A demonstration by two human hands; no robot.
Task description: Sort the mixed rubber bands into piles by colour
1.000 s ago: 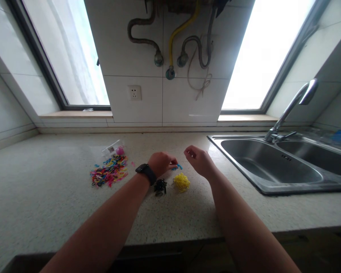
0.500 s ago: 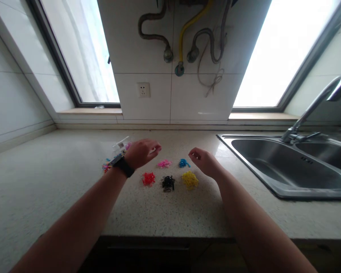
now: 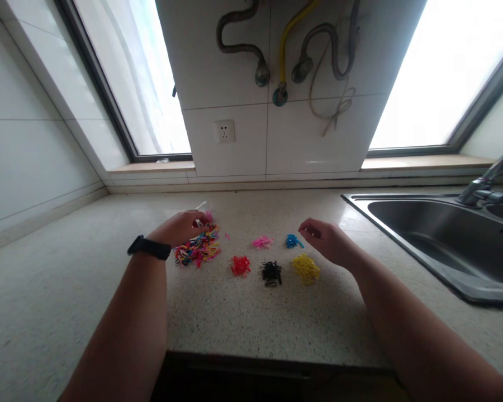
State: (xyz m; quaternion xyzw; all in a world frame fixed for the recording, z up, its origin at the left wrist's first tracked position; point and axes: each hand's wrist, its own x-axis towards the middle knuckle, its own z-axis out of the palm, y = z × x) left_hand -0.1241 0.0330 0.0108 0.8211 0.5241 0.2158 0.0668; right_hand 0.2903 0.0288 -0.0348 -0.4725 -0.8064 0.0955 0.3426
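My left hand (image 3: 186,228), with a dark watch on the wrist, hovers at a mixed pile of colourful small rubber bands (image 3: 199,248). Its fingers are bent, with a gap between thumb and forefinger. My right hand (image 3: 327,240) is curled, thumb against fingers, just right of a blue pile of bands (image 3: 292,241); whatever it may hold is too small to make out. Between the hands lie a pink pile (image 3: 262,242), a red pile (image 3: 240,266), a black pile (image 3: 271,271) and a yellow pile (image 3: 305,268).
A speckled countertop (image 3: 235,318) carries the piles. At the right is a steel sink (image 3: 419,245) with a faucet (image 3: 482,187). Behind stands a tiled wall with a socket (image 3: 225,131) and hoses (image 3: 283,50). Something clear and pink (image 3: 208,215) lies behind the left hand.
My left hand has moved left and back from near the pink pile to the mixed pile, which shows more fully. My right hand stays by the blue pile. The view has turned left.
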